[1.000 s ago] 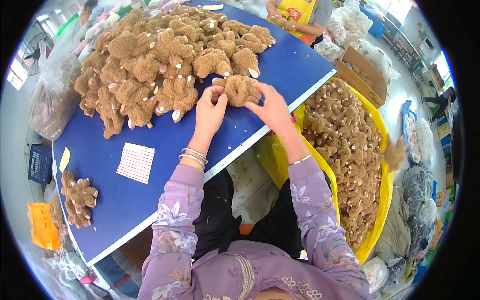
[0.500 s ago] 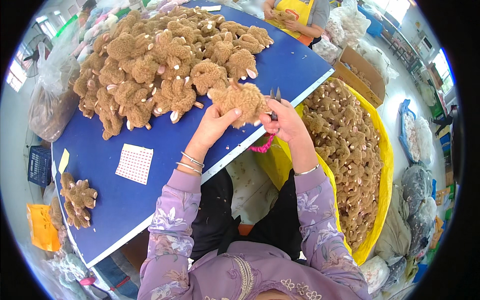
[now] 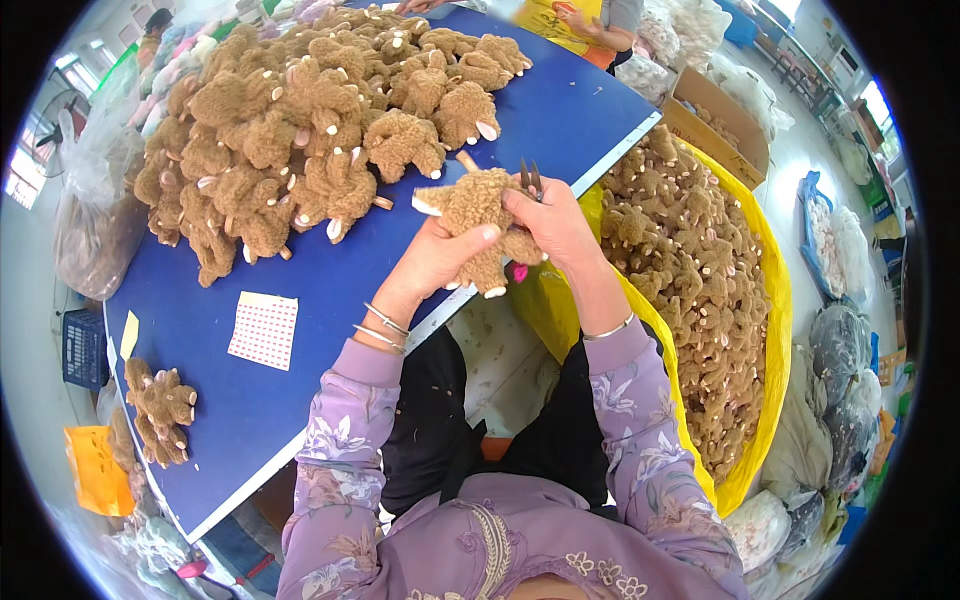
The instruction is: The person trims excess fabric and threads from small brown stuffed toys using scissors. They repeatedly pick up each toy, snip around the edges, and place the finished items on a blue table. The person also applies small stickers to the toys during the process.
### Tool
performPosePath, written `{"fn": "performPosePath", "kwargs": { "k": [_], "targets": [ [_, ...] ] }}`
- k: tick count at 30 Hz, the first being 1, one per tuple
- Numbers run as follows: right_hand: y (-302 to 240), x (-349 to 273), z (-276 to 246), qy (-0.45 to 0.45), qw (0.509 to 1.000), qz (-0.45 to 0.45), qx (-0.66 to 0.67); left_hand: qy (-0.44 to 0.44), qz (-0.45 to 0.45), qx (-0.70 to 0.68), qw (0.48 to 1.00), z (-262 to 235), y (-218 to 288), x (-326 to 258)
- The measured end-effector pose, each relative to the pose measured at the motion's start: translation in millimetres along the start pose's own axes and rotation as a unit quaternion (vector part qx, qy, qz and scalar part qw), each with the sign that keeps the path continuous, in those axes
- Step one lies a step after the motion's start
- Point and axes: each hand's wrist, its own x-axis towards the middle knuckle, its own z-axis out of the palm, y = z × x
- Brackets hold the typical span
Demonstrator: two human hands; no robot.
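Toy (image 3: 476, 206) — brown plush — lies between left fingers (image 3: 473, 241) and right fingers (image 3: 522, 208).

1. Snips (image 3: 531, 180): handles hidden inside right hand (image 3: 555, 230).
2. Brown plush toy (image 3: 478, 208): one side covered by left hand (image 3: 436, 258).
3. Co-worker (image 3: 622, 15) in yellow apron (image 3: 548, 20): head cut off by upper edge.
4. Sheet (image 3: 263, 330) on counter (image 3: 345, 295): red marks too small to read.

Blue table (image 3: 240, 425), white edging. Big heap of brown plush toys (image 3: 265, 125) on far part, small toy cluster (image 3: 160, 410) near left corner. Pale sheet (image 3: 263, 330) with red marks between them. Yellow slip (image 3: 130, 335) at left edge.
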Motion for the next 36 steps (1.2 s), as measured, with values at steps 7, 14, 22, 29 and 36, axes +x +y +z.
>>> {"fn": "performPosePath", "kwargs": {
  "k": [7, 14, 22, 29, 36],
  "targets": [
    [2, 9, 6, 0.197, 0.974, -0.010, 0.109, 0.030, 0.041, -0.025, 0.998, 2, -1, 3],
    [12, -21, 13, 0.105, 0.963, -0.238, -0.073, 0.118, 0.089, -0.164, 0.975, -4, 11, 11],
    [8, -25, 33, 0.112, 0.976, -0.149, -0.114, 0.160, 0.093, -0.108, 0.977, -5, 2, 14],
    [14, -20, 25, 0.077, 0.954, -0.187, -0.219, 0.140, 0.091, -0.096, 0.981, -7, 1, 15],
    [10, -20, 23, 0.168, 0.968, -0.122, -0.143, 0.178, 0.113, -0.064, 0.976, -1, -4, 16]
  ]
}}
